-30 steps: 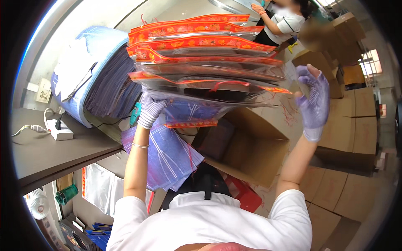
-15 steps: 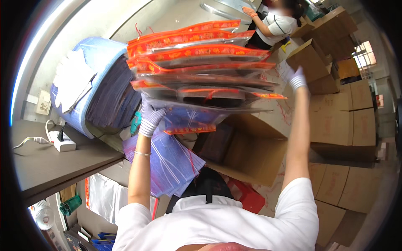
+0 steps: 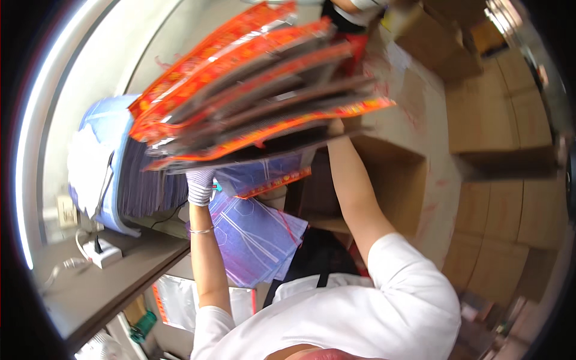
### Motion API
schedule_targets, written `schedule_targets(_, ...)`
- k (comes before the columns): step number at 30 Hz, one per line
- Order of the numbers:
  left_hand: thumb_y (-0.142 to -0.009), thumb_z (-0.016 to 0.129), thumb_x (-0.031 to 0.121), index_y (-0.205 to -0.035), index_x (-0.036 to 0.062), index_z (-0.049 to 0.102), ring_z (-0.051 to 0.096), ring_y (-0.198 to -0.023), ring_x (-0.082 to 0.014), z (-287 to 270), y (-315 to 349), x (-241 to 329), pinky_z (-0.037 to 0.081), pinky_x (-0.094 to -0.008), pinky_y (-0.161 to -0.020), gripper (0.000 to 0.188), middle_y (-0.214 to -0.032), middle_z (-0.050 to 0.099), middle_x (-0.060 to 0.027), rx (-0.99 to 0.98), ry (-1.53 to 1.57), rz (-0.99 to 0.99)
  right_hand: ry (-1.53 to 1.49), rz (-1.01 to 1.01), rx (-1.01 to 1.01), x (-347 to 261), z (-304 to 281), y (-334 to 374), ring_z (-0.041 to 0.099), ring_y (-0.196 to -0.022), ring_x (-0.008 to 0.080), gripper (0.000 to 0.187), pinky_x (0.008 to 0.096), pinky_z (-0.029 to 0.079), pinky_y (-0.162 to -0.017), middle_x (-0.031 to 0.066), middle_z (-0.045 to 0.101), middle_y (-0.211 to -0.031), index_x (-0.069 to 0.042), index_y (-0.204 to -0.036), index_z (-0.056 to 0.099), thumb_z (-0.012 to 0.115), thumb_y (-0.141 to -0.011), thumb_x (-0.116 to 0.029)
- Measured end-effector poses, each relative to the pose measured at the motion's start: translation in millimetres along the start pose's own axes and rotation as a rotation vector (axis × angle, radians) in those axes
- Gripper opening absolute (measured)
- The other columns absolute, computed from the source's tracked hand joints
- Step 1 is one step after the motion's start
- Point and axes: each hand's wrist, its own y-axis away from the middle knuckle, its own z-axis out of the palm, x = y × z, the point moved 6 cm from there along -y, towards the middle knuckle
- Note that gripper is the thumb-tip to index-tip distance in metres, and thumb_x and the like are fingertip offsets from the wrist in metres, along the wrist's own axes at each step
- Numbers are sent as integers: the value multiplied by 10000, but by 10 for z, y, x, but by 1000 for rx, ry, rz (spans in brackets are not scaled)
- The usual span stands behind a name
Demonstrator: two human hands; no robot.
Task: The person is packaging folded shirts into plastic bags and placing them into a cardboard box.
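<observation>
A thick stack of clear plastic packets [image 3: 252, 99] with red-orange printed edges and dark contents is held up in front of me, smeared by motion. My left hand [image 3: 200, 187], in a striped white glove, grips the stack at its lower left; its fingers are hidden beneath the packets. My right forearm reaches up to the stack's lower right edge, where the packets cover the hand. Below the stack lie blue denim-print sheets [image 3: 252, 234], fanned out near my lap. Beside them an open cardboard box [image 3: 402, 186] stands under my right arm.
At left, a dark shelf [image 3: 126, 282] carries a white power strip [image 3: 105, 254] with cords. A blue denim-print roll [image 3: 108, 114] holding many sheets stands beyond it. Stacked cartons [image 3: 486, 114] line the right side. Another person [image 3: 354, 12] is partly visible at the top.
My right hand has come in from the far right to the stack and gone behind it. The stack has tilted and shifted left. The whole view has turned, with the person nearly out of it.
</observation>
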Motion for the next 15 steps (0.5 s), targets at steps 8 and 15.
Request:
schedule_targets(8,-759,645,3,-953,-21,575,572,-740,-122,624,-291,924,458,-240,-731,207,-829,610,-56,-102,704,-146,-92,302,84,542,-1265,67,345,-1239,280,477,400,300,-1016,145,334,-1359,-49,-1352,249,320,-940,-279)
schedule_targets(15,-768,658,154,-956,8,577,540,-696,-110,2103,359,926,428,-234,-652,252,-815,591,-20,-551,640,-648,-796,377,74,-1132,-2279,2299,338,-1250,233,531,334,231,-1056,132,362,-1352,-8,-1359,226,237,-956,-355)
